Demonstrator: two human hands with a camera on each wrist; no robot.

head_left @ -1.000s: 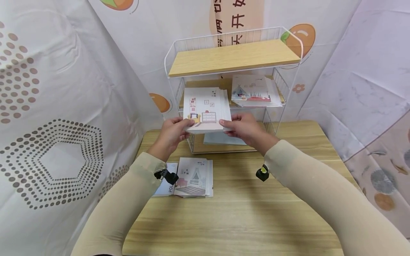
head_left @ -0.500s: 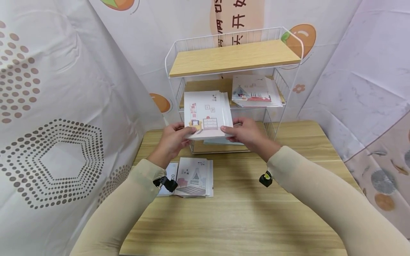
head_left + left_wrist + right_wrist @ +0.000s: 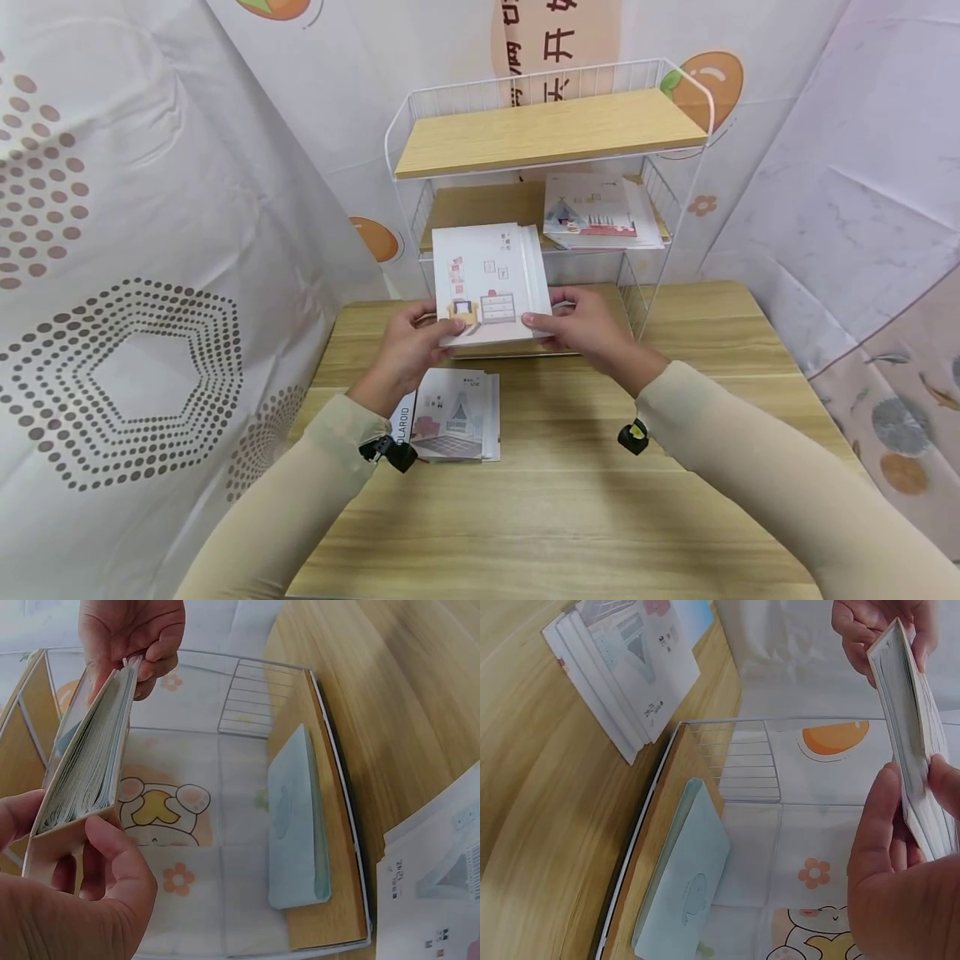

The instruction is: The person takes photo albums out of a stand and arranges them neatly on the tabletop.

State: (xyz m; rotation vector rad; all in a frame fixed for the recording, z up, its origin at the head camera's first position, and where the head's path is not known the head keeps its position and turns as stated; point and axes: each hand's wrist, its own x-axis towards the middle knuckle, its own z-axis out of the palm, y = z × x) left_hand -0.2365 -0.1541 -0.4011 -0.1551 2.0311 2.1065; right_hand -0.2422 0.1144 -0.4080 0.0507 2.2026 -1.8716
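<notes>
Both hands hold a thick photo album (image 3: 487,262) with a white cover and drawn furniture, raised in front of the rack. My left hand (image 3: 408,346) grips its near left corner, thumb on the cover and fingers beneath. At the near right corner, my right hand (image 3: 588,329) pinches it the same way. In the left wrist view, many page edges of the album (image 3: 94,750) show between its covers. On the table below lies a similar album with a tent drawing (image 3: 453,417), beside a white item lettered "POLAROID" (image 3: 403,421) that the left arm partly covers.
A white wire rack (image 3: 551,154) with wooden shelves stands at the back of the wooden table (image 3: 570,517). More albums (image 3: 592,208) lie on its middle shelf, right side. A pale blue book (image 3: 296,825) lies on the bottom shelf. Fabric walls surround the table.
Both hands have drawn the album away from the middle shelf, toward the person and lower. It now hides the pale blue book in the head view. The other albums have stayed put.
</notes>
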